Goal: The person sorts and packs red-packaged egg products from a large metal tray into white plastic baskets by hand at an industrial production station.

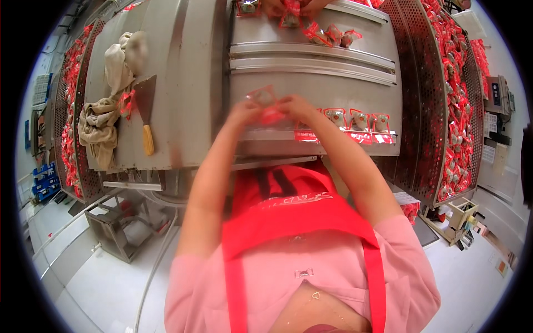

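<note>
My left hand [245, 112] grips the left side of a small red-and-clear plastic pouch [263, 98], blurred by motion. On its other side, my right hand [296, 109] pinches the pouch's edge. Both hands are over the steel bed [354, 93] of what looks like a vacuum sealing machine. Several filled pouches [360, 120], each with a rounded, egg-like item inside, lie side by side along the near sealing bar [266, 135]. Their red printed ends lie across that bar. My right forearm partly covers the leftmost one.
Another person's hands [314, 6] hold a pouch at the far edge, near loose pouches [333, 35]. Metal bars [312, 50] cross the bed. A wooden-handled scraper [148, 139] and crumpled cloths [100, 125] lie left. Perforated steel bins [420, 104] of pouches flank both sides.
</note>
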A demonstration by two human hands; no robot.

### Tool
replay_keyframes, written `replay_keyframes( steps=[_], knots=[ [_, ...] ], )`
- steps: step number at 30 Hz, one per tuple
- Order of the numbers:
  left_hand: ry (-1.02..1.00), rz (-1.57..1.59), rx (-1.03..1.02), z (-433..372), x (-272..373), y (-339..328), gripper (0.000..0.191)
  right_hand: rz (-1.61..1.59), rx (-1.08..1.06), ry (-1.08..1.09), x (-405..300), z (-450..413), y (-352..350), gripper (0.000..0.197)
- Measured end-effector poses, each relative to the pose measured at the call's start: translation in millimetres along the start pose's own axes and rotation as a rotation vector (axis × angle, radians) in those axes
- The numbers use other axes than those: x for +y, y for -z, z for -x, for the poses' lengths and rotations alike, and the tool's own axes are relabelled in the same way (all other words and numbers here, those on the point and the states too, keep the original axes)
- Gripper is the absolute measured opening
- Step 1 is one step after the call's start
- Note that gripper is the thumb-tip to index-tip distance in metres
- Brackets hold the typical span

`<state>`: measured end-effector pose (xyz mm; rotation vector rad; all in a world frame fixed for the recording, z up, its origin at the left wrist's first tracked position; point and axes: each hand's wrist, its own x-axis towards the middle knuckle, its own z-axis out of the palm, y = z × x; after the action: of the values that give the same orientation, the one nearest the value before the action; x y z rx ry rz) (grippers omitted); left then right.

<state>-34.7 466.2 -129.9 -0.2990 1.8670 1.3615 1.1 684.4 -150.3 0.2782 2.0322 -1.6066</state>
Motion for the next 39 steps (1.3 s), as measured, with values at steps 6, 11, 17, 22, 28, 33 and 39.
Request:
replay_keyframes(
  steps=[6,11,17,22,28,33,39],
  knots=[
    [-0.012,-0.063,0.005,10,-19,3,0.008,-0.064,-0.064,-0.197,-9,-1,3,0.023],
    [-0.216,-0.219,0.147,8,-38,-2,0.006,0.386,0.084,-0.021,-9,6,2,0.015],
    [-0.318,-0.335,0.222,6,-43,-2,0.01,0.513,0.161,0.101,2,6,-2,0.025],
    [-0.33,-0.544,0.227,31,-32,4,0.011,0.507,0.057,0.044,-15,19,-5,0.023],
    [-0.676,-0.691,0.483,74,-16,-13,0.032,0.645,-0.057,0.02,-17,26,-3,0.019],
    [-0.792,-0.912,0.277,96,-24,-19,0.031,0.511,-0.079,0.103,-7,28,-3,0.019],
    [-0.761,-0.861,0.164,85,-26,-10,0.011,-0.344,-0.263,-0.536,-9,106,-31,0.027]
  ],
)
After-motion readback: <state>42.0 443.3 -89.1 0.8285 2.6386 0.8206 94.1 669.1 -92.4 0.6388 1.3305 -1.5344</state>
